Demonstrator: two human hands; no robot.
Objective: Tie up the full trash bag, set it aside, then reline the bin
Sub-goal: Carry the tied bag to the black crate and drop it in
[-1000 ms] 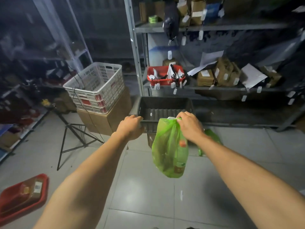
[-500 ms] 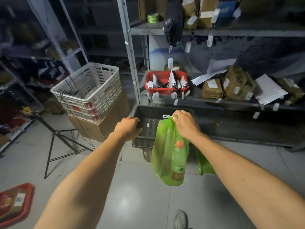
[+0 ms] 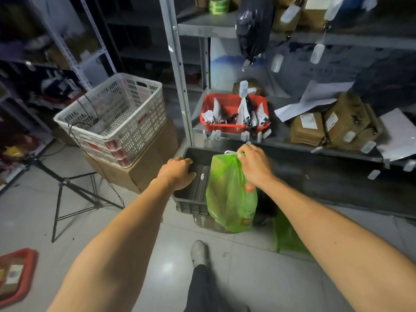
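A full green trash bag (image 3: 229,197) hangs in the air, and my right hand (image 3: 254,165) grips its gathered top. Bottles show through the thin plastic. My left hand (image 3: 177,172) grips the near left rim of a dark plastic crate (image 3: 191,203) that sits partly under the bottom shelf. Behind the hanging bag, on the floor, another piece of green plastic (image 3: 288,235) shows beside my right forearm. I cannot tell what it lines or covers.
A white perforated basket (image 3: 117,118) sits on a cardboard box (image 3: 144,167) to the left, with a black tripod (image 3: 74,194) in front. A metal shelf holds a red basket (image 3: 234,113) and parcels (image 3: 333,127). A red tray (image 3: 18,273) lies bottom left. My foot (image 3: 199,253) is on the tiled floor.
I have stepped closer to the shelf, so the crate and bag look nearer. My foot has come into view. Both hands keep their grips.
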